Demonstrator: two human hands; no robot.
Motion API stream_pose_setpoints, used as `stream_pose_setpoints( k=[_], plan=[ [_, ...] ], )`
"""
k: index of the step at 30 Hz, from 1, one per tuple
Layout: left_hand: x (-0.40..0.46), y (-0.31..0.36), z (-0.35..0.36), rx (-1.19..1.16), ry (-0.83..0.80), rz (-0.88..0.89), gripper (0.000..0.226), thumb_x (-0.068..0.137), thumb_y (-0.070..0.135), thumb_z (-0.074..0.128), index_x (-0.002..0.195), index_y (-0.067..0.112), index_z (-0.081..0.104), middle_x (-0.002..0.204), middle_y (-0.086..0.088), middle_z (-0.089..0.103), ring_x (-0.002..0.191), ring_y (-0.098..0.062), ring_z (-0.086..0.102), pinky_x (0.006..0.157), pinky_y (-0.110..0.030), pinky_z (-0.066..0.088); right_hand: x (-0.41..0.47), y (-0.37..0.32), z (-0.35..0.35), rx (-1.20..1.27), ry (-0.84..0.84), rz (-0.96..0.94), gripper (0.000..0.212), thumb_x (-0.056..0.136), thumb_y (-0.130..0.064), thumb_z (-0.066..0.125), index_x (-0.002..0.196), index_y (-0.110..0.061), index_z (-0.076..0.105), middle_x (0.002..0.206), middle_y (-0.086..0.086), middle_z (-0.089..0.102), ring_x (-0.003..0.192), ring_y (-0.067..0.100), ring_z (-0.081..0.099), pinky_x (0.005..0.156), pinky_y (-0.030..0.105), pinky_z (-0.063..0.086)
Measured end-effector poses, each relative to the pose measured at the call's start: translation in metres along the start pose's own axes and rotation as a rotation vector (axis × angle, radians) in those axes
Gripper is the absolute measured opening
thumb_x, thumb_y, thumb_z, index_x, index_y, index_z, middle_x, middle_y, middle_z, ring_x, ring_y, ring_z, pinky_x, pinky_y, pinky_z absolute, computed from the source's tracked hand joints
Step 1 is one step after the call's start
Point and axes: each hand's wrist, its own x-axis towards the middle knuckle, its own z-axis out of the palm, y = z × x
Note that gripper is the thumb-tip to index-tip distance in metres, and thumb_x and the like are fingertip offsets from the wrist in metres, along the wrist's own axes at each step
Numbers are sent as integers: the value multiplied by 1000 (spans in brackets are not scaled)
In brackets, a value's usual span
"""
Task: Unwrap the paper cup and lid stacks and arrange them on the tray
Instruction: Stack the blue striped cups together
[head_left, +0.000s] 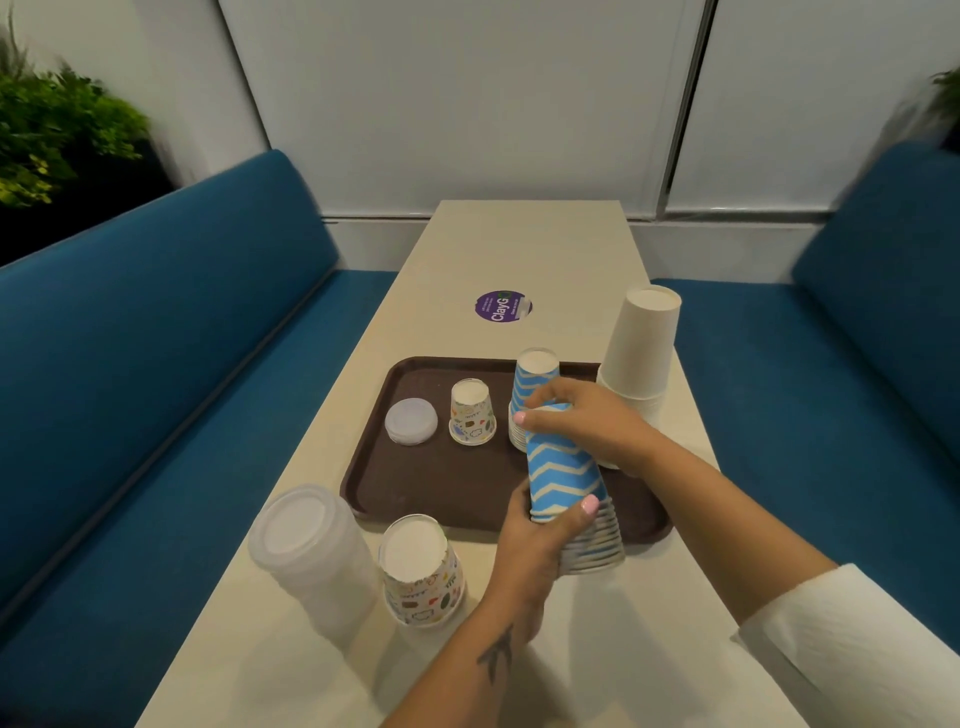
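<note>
Both hands, left hand (540, 530) and right hand (582, 421), curl fingers round the tilted blue zigzag cup stack (569, 488) above the tray (415, 483); nested cups could slide apart and spill.

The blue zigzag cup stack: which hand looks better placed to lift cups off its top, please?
Probably the right hand: it grips the top of the blue zigzag stack, while the left hand holds its base.

I count two blue zigzag cup stacks: one on the tray (415, 483) near its far right corner (535, 384), one held over its near right corner (569, 488). Two cartoon-print cup stacks: one on the tray (471, 413), one on the table's near left (422, 571). One white cup stack (641, 353) at the table's right edge. Two lid stacks: a small one on the tray (411, 421), a tall one near left (311, 551). One tray, one purple sticker (503, 306).
</note>
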Motion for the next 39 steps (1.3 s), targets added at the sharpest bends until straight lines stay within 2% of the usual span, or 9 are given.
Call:
stream_pose_setpoints(
  k=[4, 10, 14, 21, 26, 28, 32, 36, 39],
  plan=[
    [-1, 1, 3, -33, -20, -17, 84, 49, 40, 85, 122, 14, 53, 109, -7, 71, 90, -18, 71, 70, -28, 56, 1, 3, -1, 94, 28, 16, 28, 74, -45, 78, 87, -25, 64, 98, 2, 71, 86, 18, 70, 84, 39, 58],
    [0, -2, 1, -98, 8, -25, 89, 46, 34, 86, 124, 8, 52, 110, -10, 71, 92, -20, 70, 81, -34, 57, 3, 6, -2, 145, 85, 33, 35, 76, -46, 75, 96, -20, 62, 98, 2, 69, 86, 18, 69, 79, 33, 58],
    [-6, -7, 3, -117, 30, -32, 83, 45, 32, 86, 119, 7, 55, 102, -9, 73, 87, -19, 71, 72, -30, 57, 4, 3, -4, 191, 155, 23, 35, 82, -42, 71, 100, -15, 59, 95, 1, 66, 81, 13, 66, 68, 25, 54],
    [-16, -22, -1, -108, 51, -80, 87, 43, 37, 86, 120, 13, 53, 108, -8, 71, 88, -18, 70, 71, -28, 55, 19, -18, -25, 161, 281, -39, 37, 85, -48, 66, 103, -17, 56, 102, 3, 63, 92, 18, 63, 80, 35, 53],
    [-19, -26, -7, -134, 60, -111, 86, 44, 37, 86, 120, 15, 52, 107, -8, 71, 89, -22, 71, 78, -38, 58, 38, -37, -37, 111, 401, -232, 37, 87, -54, 59, 112, -29, 50, 119, 4, 59, 109, 22, 57, 93, 43, 50],
    [-19, -25, -7, -142, 70, -116, 80, 51, 34, 85, 121, 15, 52, 107, -8, 71, 91, -24, 71, 76, -40, 58, 45, -41, -37, 46, 434, -319, 40, 87, -48, 62, 119, -28, 51, 121, 1, 56, 116, 25, 51, 98, 46, 45],
    [-17, -23, -9, -167, 82, -137, 75, 60, 27, 89, 124, 15, 50, 112, -11, 69, 95, -28, 70, 75, -42, 59, 63, -40, -33, -135, 420, -359, 45, 87, -33, 68, 126, -19, 52, 125, 6, 53, 120, 27, 44, 101, 38, 39],
    [-14, -21, -11, -187, 85, -143, 75, 58, 30, 82, 124, 15, 50, 112, -12, 69, 94, -29, 71, 74, -42, 59, 79, -27, -25, -208, 343, -318, 45, 84, -27, 71, 125, -18, 54, 126, 7, 53, 122, 27, 45, 98, 33, 36],
    [-11, -23, -11, -187, 92, -142, 73, 60, 29, 85, 123, 16, 50, 111, -10, 70, 96, -29, 70, 76, -42, 59, 88, -19, -19, -255, 290, -285, 48, 84, -24, 72, 127, -16, 53, 128, 10, 52, 121, 28, 46, 96, 32, 36]
  ],
)
